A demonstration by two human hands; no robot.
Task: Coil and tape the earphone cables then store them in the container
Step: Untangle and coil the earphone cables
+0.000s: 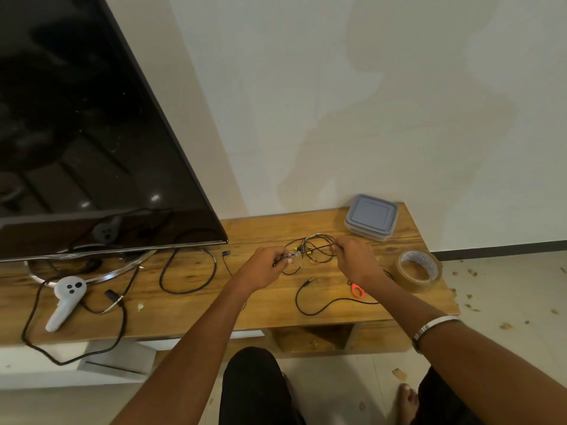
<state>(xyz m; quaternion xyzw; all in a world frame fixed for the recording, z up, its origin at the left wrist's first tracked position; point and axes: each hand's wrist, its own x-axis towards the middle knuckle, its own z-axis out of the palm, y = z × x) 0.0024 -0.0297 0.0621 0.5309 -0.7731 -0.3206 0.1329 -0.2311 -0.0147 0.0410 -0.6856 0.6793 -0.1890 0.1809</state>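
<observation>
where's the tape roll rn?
Head view: the tape roll sits on the right end of the wooden table, just right of the right hand, in front of the lidded grey container.

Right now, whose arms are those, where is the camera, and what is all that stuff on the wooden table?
There is no machine here. The arms belong to a person, and the one picture comes from a camera worn on their head, looking down at their hands.

The left hand and the right hand each pinch part of a tangled earphone cable, stretched between them just above the wooden table.

On the table lie a roll of brown tape, small orange scissors partly hidden by the right arm, and a grey container with its lid on, near the wall. Another black cable with a plug lies in front. Further left are a white controller and a big dark TV.
</observation>
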